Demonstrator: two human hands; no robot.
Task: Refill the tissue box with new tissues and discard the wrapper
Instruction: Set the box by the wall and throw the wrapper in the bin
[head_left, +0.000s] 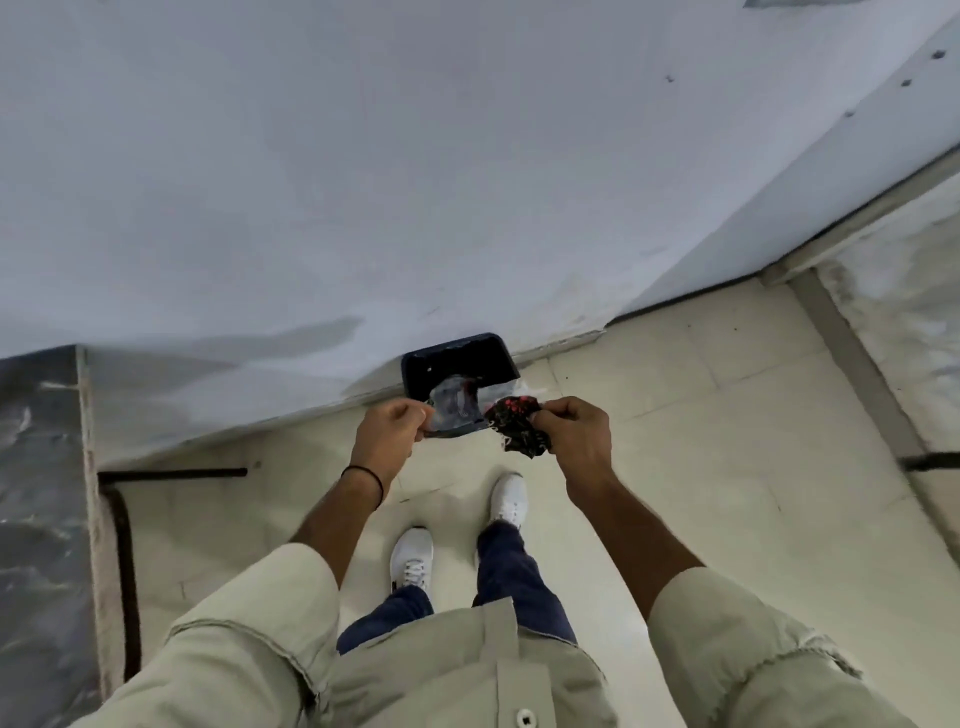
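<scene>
I hold the wrapper (470, 413) stretched between my left hand (392, 428) and right hand (569, 428) — both pinched shut on it — above the bin (457, 358) by the wall's foot; I should centre it before releasing.

pale wall (363, 182); cream tiled floor (701, 415); dim light

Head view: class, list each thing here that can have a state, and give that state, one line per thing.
wrapper: empty, crumpled, stretched between both hands above the bin
bin: open, no lid, on the floor against the wall
left hand: closed on the wrapper's clear end
right hand: closed on the wrapper's dark printed end
</scene>
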